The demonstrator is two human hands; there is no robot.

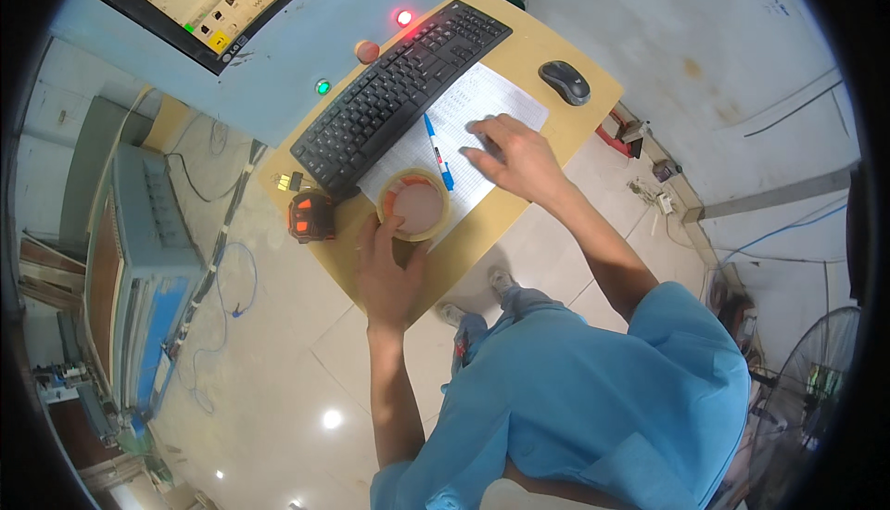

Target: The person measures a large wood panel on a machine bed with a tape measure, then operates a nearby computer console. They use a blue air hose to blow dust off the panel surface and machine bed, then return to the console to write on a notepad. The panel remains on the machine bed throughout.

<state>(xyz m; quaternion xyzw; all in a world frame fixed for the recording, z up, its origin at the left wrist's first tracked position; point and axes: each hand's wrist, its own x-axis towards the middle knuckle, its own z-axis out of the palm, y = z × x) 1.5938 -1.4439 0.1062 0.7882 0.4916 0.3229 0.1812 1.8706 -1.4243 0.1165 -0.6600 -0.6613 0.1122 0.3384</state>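
Note:
My left hand (389,269) is at the near left of the desk, its fingers curled on the near rim of a yellowish roll of tape (447,204). The roll stands on the lower end of a sheet of lined paper (484,102) with writing on it. Over the paper's right side, my right hand (519,156) has its thumb and fingers apart and holds nothing. Between the hands, a blue and white pen (438,150) lies on the paper. A black and orange tape measure (311,217) sits left of the roll.
A black keyboard (399,93) runs along the desk's far side, partly over the paper. The mouse (565,82) lies at the right. Beyond are a red light (404,18), a green button (323,86), a red knob (367,52) and a screen (213,0). A fan (807,399) stands at right.

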